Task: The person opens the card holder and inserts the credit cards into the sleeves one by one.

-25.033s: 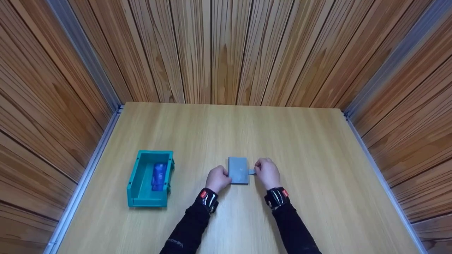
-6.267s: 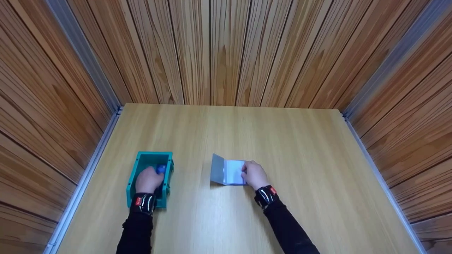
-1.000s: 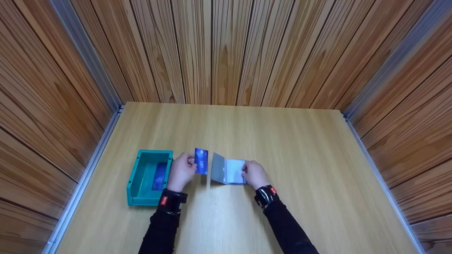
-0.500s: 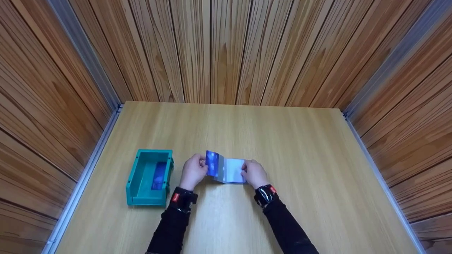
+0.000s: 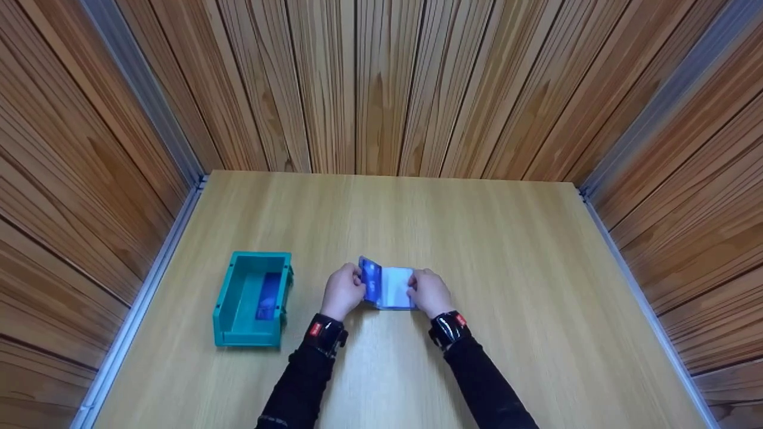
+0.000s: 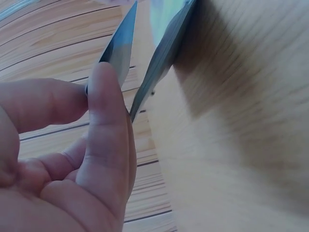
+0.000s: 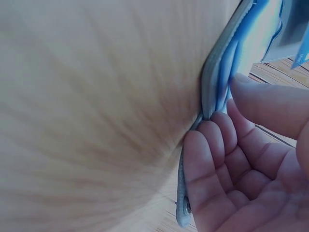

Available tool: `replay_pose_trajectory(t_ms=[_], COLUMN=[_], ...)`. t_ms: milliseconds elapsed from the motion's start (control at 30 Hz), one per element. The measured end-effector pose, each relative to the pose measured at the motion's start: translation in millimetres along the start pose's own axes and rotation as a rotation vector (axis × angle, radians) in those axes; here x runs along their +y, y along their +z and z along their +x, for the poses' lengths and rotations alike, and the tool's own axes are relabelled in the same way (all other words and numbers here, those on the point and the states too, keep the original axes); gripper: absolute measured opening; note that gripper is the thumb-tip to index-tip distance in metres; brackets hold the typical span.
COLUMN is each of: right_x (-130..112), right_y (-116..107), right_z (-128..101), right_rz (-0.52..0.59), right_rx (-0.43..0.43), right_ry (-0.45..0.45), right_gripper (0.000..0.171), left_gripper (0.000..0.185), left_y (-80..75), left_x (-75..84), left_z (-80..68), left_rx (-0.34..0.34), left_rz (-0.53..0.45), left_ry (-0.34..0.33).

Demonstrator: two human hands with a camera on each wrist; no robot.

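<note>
A grey card holder (image 5: 396, 289) lies open on the table in the head view, its pale plastic sleeves showing on the right half and its left cover tilted up. My left hand (image 5: 343, 292) pinches a blue card (image 5: 371, 280) by its left edge; the card overlaps the raised cover in this view. Seen from the left wrist, the card (image 6: 120, 46) stands a small gap away from the cover (image 6: 161, 58). My right hand (image 5: 431, 293) grips the holder's right edge, thumb on the sleeves. A strap with a snap (image 7: 183, 203) hangs by those fingers in the right wrist view.
To the left stands a teal bin (image 5: 247, 338) with another blue item (image 5: 268, 296), flat and card-like, on its floor. Wood-panelled walls (image 5: 381, 89) rise behind and on both sides of the table (image 5: 477, 226), with metal rails along the side edges.
My left hand has taken a blue card from the bin and carried it right to the holder's left cover. The holder was folded at first and now lies open. Lately my right hand stays put.
</note>
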State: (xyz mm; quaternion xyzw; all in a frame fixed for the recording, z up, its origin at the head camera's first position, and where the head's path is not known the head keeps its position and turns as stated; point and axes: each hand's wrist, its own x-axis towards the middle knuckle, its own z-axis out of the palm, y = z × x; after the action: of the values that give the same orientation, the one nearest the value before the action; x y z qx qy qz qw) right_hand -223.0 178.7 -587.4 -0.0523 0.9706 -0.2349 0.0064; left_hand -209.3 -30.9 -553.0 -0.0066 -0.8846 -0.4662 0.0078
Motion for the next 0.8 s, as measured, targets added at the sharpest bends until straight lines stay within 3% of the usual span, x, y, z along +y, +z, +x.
replay_pose_trajectory(t_ms=[300, 800], right_x=[0.3, -0.8], right_y=[1.0, -0.2], right_z=[1.0, -0.3], right_rz=[0.018, 0.018], right_rx=[-0.012, -0.009], right_ry=[0.02, 0.008], right_gripper=[0.013, 0.013], left_gripper=[0.017, 0.014], left_y=[8.7, 19.5], left_x=[-1.8, -4.3], left_z=[1.1, 3.1], left_rx=[0.064, 0.043], left_rz=[0.044, 0.094], left_ry=[0.032, 0.016])
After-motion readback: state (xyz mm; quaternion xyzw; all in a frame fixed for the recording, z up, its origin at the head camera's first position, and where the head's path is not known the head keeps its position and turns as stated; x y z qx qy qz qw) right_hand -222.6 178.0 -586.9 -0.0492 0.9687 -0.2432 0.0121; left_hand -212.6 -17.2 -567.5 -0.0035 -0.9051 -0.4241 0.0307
